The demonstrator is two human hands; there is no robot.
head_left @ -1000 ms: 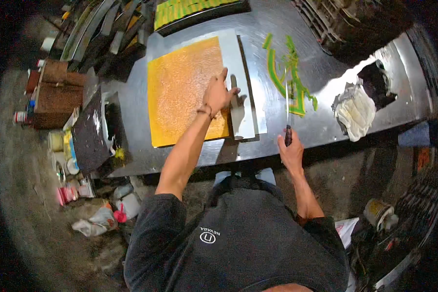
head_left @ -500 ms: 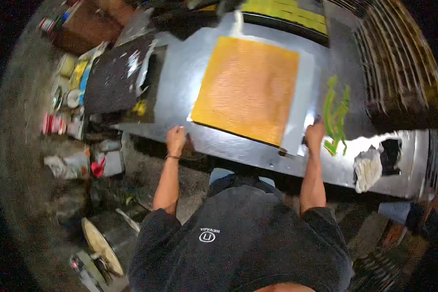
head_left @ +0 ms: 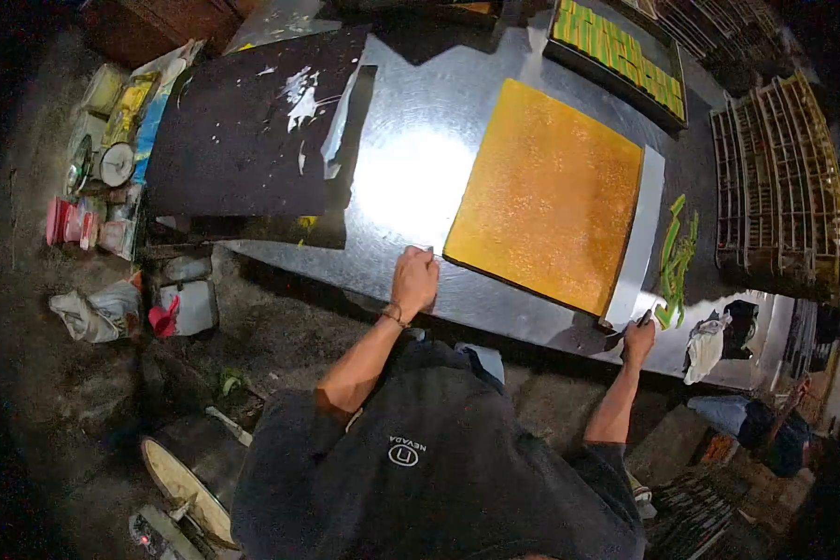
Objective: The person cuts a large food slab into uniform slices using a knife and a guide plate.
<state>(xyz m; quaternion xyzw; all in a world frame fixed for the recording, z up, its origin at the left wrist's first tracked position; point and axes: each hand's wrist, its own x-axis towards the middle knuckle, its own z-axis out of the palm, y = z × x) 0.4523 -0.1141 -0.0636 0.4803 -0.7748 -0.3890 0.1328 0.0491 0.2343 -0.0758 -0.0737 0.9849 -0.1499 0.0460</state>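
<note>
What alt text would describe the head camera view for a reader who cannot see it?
A person leans over a shiny metal table, the left hand resting near the corner of a large square orange slab and the right hand holding a dark-handled knife at the table edge. Green cut strips lie to the slab's right.

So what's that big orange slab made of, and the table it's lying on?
The orange slab looks like a soft, moist cake or jelly sheet: its top is grainy and glistens under the light, though the exact stuff can't be told. It lies on a pale sheet, perhaps thin metal or plastic. The table looks like bare steel, grey and shiny, with a bright glare. The left hand rests on its near edge.
</note>
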